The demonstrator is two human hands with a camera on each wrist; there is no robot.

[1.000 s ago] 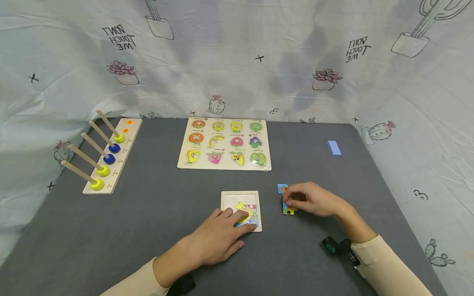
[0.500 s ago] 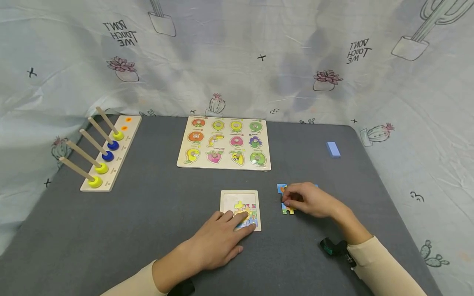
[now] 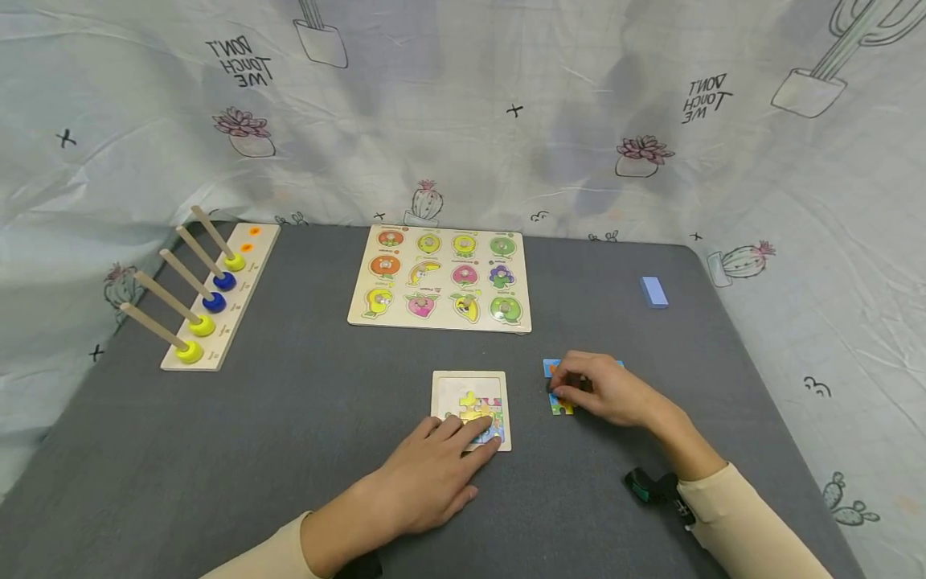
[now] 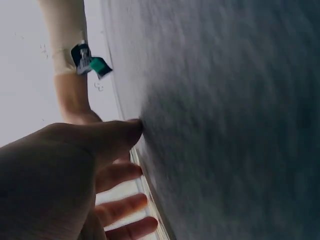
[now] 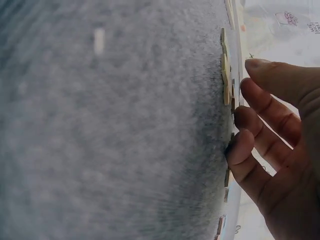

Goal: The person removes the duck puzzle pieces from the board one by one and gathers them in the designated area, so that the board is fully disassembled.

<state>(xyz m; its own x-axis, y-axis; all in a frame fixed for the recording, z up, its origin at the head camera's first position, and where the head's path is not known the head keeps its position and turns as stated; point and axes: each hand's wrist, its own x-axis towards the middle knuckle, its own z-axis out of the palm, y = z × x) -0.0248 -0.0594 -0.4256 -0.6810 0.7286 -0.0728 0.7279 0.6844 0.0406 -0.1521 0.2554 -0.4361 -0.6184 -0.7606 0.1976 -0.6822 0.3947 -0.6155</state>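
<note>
My left hand (image 3: 423, 478) lies over the lower part of a small wooden puzzle tray (image 3: 444, 388), its fingers extended and the index fingertip on the joined jigsaw pieces (image 3: 470, 404). These colourful pieces fill part of the tray. To the right, my right hand (image 3: 611, 390) hovers low over loose jigsaw pieces (image 3: 562, 407) on the table, fingers bent downward. Its palm hides some of them. Thumb (image 5: 270, 75) and fingertips stand apart in the right wrist view, with nothing visibly pinched; several pieces (image 5: 226, 80) lie edge-on beyond them.
A wooden fruit puzzle board (image 3: 439, 316) lies farther back on the grey table (image 3: 304, 450). At the left is a peg board (image 3: 242, 301) with upright rods and yellow and blue rings. One blue block (image 3: 654, 293) sits at the back right. Patterned cloth hangs behind.
My left hand has drawn slightly down, showing more of the joined pieces. The right fingers have shifted a little over the loose pieces. The head view has swayed slightly.
</note>
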